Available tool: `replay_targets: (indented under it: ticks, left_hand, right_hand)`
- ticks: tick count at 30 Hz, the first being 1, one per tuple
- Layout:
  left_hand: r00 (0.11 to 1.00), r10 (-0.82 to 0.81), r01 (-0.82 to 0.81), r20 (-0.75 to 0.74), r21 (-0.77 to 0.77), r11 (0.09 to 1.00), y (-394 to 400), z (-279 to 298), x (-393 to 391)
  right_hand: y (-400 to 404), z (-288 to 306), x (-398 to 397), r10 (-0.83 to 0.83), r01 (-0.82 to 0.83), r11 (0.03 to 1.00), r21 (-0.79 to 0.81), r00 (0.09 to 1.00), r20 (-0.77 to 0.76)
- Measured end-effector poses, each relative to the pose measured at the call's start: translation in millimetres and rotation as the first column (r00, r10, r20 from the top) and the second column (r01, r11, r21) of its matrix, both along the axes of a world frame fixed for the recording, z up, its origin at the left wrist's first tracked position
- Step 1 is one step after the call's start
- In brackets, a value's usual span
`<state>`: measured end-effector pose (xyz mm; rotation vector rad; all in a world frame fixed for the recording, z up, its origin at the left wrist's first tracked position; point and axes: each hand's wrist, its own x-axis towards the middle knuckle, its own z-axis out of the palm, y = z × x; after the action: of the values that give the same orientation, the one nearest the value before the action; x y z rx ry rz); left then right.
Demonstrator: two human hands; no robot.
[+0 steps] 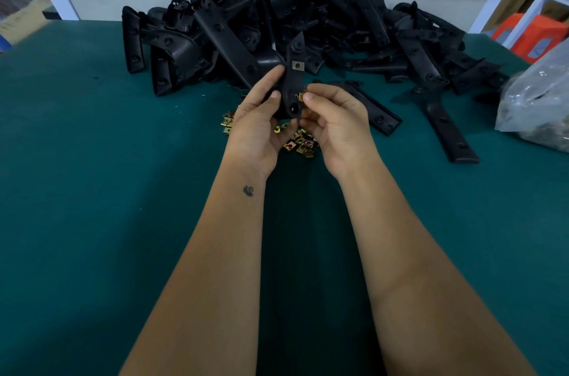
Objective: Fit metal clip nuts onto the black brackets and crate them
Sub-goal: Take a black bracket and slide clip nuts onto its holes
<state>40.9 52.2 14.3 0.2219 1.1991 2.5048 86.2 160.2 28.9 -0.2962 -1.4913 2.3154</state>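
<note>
My left hand (257, 116) grips a black bracket (294, 80) and holds it upright above the green table. One metal clip nut (298, 65) sits on the bracket's upper part. My right hand (334, 115) pinches another brass-coloured clip nut (301, 96) against the bracket's right edge, lower down. Several loose clip nuts (300, 144) lie on the table under my hands. A big heap of black brackets (277, 15) fills the back of the table.
Two single brackets lie to the right, one (374, 112) close to my right hand and one (448, 129) further out. A clear plastic bag (537, 101) sits at the right edge. The green table (92, 190) runs toward me. Orange stools (529, 33) stand beyond it.
</note>
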Motion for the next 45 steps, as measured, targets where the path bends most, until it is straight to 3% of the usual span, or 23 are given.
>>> replay_targets:
  ticks: [10, 17, 27, 29, 31, 34, 39, 45]
  left_hand:
    - [0.992, -0.099, 0.099, -0.072, 0.001, 0.995, -0.9, -0.4, 1.6]
    - [0.993, -0.104, 0.105, -0.052, 0.005, 0.995, -0.7, -1.9, 0.2]
    - [0.990, -0.074, 0.078, -0.116, 0.028, 0.997, 1.8, -6.1, 0.6]
    - [0.992, -0.049, 0.053, -0.116, 0.033, 0.998, 2.7, -5.7, 0.7]
    - [0.994, -0.014, 0.015, -0.108, 0.004, 1.000, 3.5, -3.6, 0.3]
    - [0.989, 0.012, -0.024, -0.144, -0.080, 0.997, 6.4, -0.5, 1.2]
    - [0.954, 0.155, -0.217, -0.255, -0.236, 0.947, 11.2, 1.5, 7.7]
    - [0.963, 0.200, -0.244, -0.181, -0.267, 0.932, 11.0, 4.2, 9.4]
  right_hand:
    - [0.4, 2.6, -0.9, -0.008, 0.005, 0.995, -0.095, 0.999, -0.037]
    - [-5.0, 0.6, -0.9, -0.052, 0.053, 0.998, 0.024, 0.999, -0.010]
    - [-7.6, -0.2, -3.8, -0.101, 0.101, 0.995, 0.017, 0.995, 0.016]
    - [-9.3, -1.7, -4.4, -0.153, 0.147, 0.976, 0.163, 0.988, 0.027]
    - [-12.4, -4.7, -5.0, -0.203, 0.185, 0.910, 0.372, 0.979, 0.011]
    - [-15.1, -10.4, -7.2, -0.274, 0.224, 0.805, 0.549, 0.962, 0.010]
    - [-10.4, -15.2, -8.9, -0.352, 0.255, 0.704, 0.663, 0.936, 0.014]
    - [-12.1, -14.5, -10.0, -0.370, 0.293, 0.640, 0.710, 0.928, -0.050]
